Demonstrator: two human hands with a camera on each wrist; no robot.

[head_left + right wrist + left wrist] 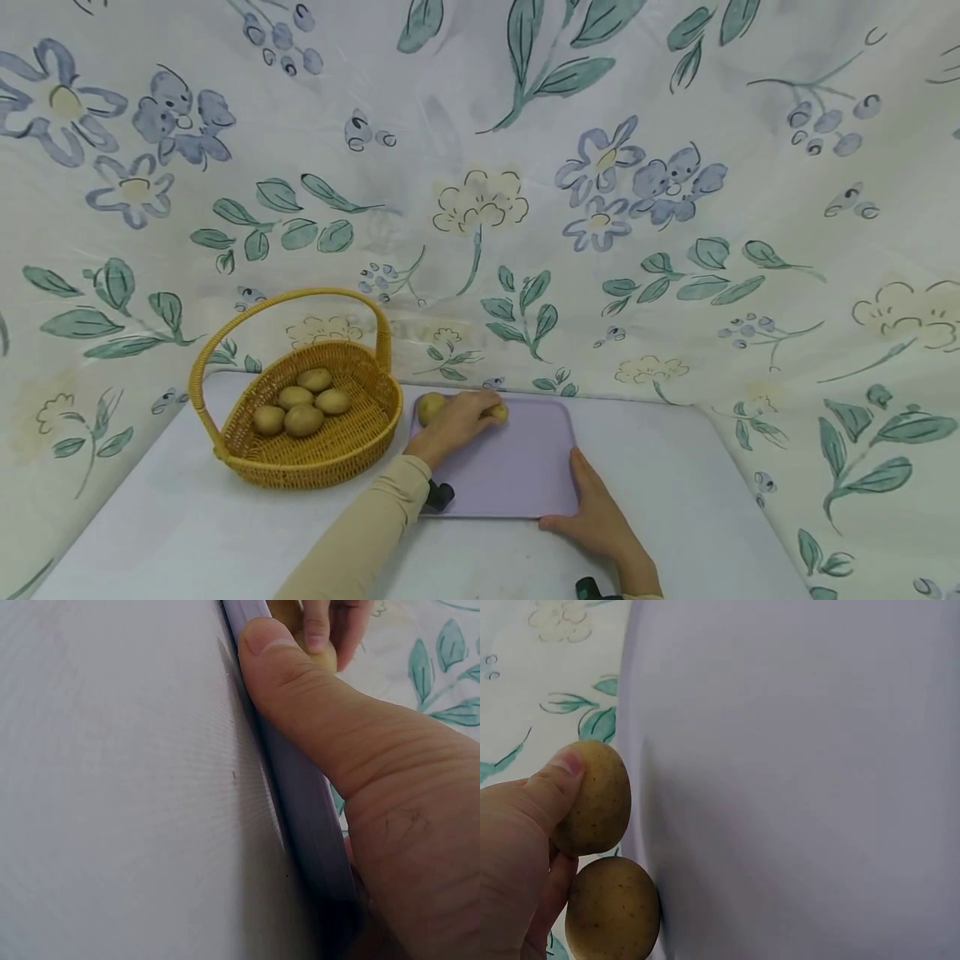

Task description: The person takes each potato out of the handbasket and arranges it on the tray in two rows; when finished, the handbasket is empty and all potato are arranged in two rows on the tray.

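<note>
My left hand [456, 423] pinches a potato [600, 799] between thumb and fingers, at the far side of a lilac tray [517, 475]. Close beside it, a second potato [431, 408] sits in the tray's far left corner. In the left wrist view this second potato [615, 911] is just below the held one. My right hand [596, 512] grips the tray's near right corner, the thumb along the front edge and the fingers along the right side. In the right wrist view the thumb [300, 686] presses on the tray's rim [307, 802]; the other fingers are mostly hidden.
Left of the tray stands a yellow wicker basket [330, 475] with a tall arched handle [288, 296] and several potatoes [303, 420] inside. Both stand on a white table [180, 517]. A flower-patterned cloth [480, 108] hangs behind the table and down its sides.
</note>
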